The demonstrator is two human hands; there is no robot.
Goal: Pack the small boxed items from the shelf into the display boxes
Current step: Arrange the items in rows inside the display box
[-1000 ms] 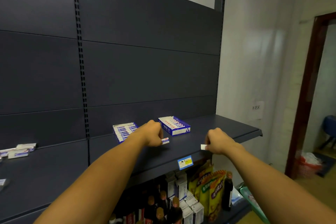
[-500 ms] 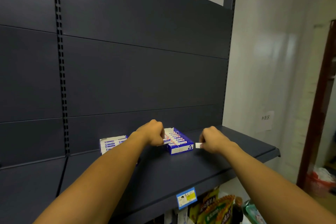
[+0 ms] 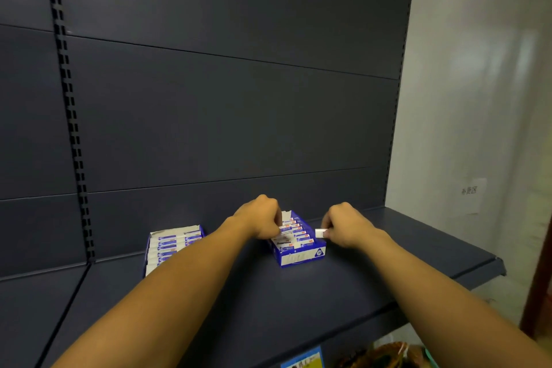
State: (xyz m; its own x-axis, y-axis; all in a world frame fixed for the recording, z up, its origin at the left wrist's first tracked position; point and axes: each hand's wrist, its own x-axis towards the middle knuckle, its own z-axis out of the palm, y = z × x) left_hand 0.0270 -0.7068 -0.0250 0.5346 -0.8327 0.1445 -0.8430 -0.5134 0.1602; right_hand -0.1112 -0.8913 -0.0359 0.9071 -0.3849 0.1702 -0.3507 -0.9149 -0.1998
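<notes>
Over the blue cardboard display box (image 3: 298, 243) on the dark metal shelf (image 3: 373, 272), our left hand (image 3: 263, 219) pinches one small white boxed item (image 3: 285, 229) at its rows; our right hand (image 3: 346, 225) grips another (image 3: 319, 233) beside its right wall — a skewed insertion could jam or tip the packed rows.

Two display boxes sit on the shelf (image 3: 343, 284) near its back edge: one (image 3: 171, 243) left, the other (image 3: 300, 252) right, holding small boxed items (image 3: 294, 230).
</notes>
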